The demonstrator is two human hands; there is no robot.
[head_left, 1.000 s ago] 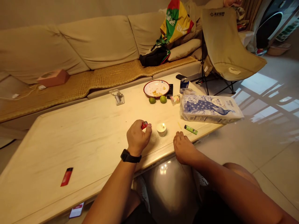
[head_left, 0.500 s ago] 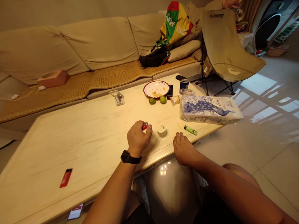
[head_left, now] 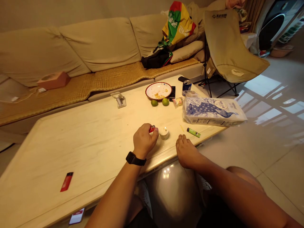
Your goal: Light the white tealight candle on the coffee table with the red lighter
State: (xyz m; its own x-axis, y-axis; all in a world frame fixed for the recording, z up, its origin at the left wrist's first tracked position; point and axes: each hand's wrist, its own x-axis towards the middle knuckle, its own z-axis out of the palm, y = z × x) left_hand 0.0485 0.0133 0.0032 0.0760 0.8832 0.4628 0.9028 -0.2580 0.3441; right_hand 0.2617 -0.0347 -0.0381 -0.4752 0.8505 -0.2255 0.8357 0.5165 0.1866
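Two hands logged at the white candle (head_left: 163, 133): left hand (head_left: 144, 141) just beside it, fingers clamped on a red lighter (head_left: 152, 128); right hand (head_left: 186, 151) to its right, fingers apart, holding nothing, on the cream table (head_left: 71, 152). One green lighter (head_left: 193, 132) lay right of the candle; limes (head_left: 154, 102) and a plate (head_left: 158, 91) lay beyond it. Hazard: a slipped grip could knock the candle over.

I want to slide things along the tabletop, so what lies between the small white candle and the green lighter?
In the head view, a thin yellow stick lies between the small white candle and the green lighter.
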